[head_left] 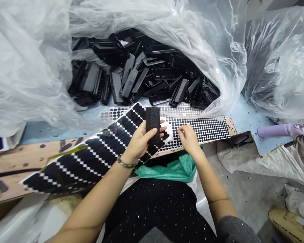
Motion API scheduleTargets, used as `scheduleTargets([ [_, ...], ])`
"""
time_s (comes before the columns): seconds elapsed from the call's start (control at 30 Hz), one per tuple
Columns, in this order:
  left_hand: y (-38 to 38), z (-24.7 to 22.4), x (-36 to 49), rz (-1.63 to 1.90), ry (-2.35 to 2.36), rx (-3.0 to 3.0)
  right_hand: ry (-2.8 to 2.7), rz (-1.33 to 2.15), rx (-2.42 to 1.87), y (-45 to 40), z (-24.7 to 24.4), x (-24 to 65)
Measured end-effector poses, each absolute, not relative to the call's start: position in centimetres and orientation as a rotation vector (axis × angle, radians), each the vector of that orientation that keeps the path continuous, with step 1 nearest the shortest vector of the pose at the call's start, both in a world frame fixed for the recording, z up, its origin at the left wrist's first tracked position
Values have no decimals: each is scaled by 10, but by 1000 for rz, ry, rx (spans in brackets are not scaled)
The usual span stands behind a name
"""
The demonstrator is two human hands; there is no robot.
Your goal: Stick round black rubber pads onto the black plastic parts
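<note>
Black textured part (153, 124) clamped in left hand (142, 136), above dotted sticker sheets; right hand (188, 137) apart from it, thumb and fingertips close together, over small-dot sheet (210, 129), perhaps pinching a dot, too small to tell.

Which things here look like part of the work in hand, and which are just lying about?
Likely in use:
black part in the left hand
small-dot sheet by the right hand
loose black parts

Apparently just lying about:
purple bottle
green bag
floor sack
</note>
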State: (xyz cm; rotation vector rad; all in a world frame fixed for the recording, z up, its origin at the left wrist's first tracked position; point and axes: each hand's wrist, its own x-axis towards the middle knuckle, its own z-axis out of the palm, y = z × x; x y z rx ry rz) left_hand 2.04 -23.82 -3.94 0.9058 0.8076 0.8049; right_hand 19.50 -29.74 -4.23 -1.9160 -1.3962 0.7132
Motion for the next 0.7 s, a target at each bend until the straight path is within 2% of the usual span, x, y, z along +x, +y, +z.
scheduleTargets([
  [0.1, -243, -36, 14, 784, 833, 790, -1601, 676, -2174, -304, -57, 190],
  [0.2, -246, -38, 12, 767, 871, 758, -1620, 691, -2204, -305, -60, 184],
  [0.3, -249, -43, 13, 737, 868, 708, -1424, 785, -2073, -303, -56, 183],
  [0.43, -256, -47, 18, 741, 794, 649, -931, 1056, -1672, -301, -43, 175],
  [0.53, -260, -48, 21, 800, 740, 658, -797, 1211, -1419, -300, -32, 163],
  [0.7, -264, -51, 22, 875, 711, 731, -900, 1051, -1437, -296, -25, 148],
])
